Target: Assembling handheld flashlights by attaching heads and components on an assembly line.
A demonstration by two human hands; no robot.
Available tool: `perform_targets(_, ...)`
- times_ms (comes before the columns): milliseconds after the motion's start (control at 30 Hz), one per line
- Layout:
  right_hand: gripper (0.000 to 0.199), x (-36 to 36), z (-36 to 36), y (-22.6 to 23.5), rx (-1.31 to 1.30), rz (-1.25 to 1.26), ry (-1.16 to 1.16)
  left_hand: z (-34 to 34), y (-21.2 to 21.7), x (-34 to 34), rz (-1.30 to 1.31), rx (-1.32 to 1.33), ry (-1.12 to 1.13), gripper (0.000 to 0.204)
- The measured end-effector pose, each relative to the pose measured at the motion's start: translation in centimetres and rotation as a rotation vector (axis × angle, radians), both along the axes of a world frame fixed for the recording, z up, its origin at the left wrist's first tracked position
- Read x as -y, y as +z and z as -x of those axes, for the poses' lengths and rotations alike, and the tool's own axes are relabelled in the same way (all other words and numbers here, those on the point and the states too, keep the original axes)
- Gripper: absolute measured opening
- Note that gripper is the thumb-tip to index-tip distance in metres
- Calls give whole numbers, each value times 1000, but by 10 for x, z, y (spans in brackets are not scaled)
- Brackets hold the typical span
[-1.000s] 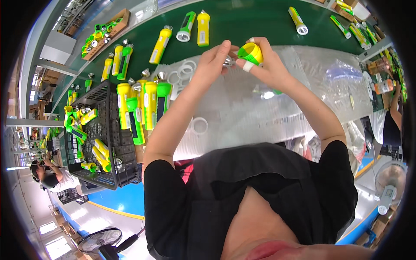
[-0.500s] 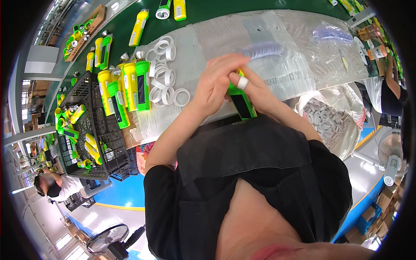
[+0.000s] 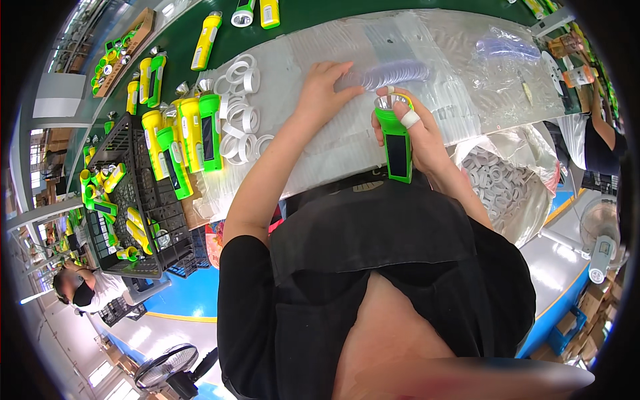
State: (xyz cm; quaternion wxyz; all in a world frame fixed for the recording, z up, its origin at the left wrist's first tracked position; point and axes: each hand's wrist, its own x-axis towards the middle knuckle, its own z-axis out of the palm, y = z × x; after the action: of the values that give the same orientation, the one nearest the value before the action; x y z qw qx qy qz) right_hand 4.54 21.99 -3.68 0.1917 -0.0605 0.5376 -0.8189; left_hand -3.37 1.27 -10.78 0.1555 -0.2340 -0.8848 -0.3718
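Note:
My right hand (image 3: 427, 137) grips a green flashlight (image 3: 398, 150) with a dark panel on its side. The reflector end points away from me, and a yellow ring (image 3: 408, 100) shows at its head beside my fingers. White tape wraps my right thumb. My left hand (image 3: 323, 90) reaches over the plastic-covered table, thumb and fingers spread at the left end of a row of clear round lenses (image 3: 400, 73). Whether a fingertip touches a lens is unclear. Left of that hand lie several white rings (image 3: 248, 120), partly stacked.
Yellow and green flashlights (image 3: 190, 133) lie at the table's left side, beside a black crate (image 3: 150, 207) holding more. A sack of white rings (image 3: 497, 187) stands at the right. More clear lenses (image 3: 507, 48) lie in plastic at the far right. Other people are at both sides.
My hands were together over the flashlight's head and have parted. The left moved to the lens row; the right keeps the flashlight, its reflector now uncovered.

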Motion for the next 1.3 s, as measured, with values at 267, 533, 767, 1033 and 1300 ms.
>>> perform_targets(267,39,20,3,5,-79,-70,127,-70,69,4,-164,-25,-200,35)
perform_targets(533,37,46,5,5,-136,-83,310,-94,63,23,-233,-127,-160,39)
perform_targets(767,38,70,4,1,-42,-25,374,-95,45,32,-364,-149,-139,37)
perform_targets(1033,38,90,57,5,-443,122,172,-104,100,97,307,-5,-46,64)
perform_targets(1300,32,102,65,-13,-457,107,150,-86,100,114,233,117,-75,44)
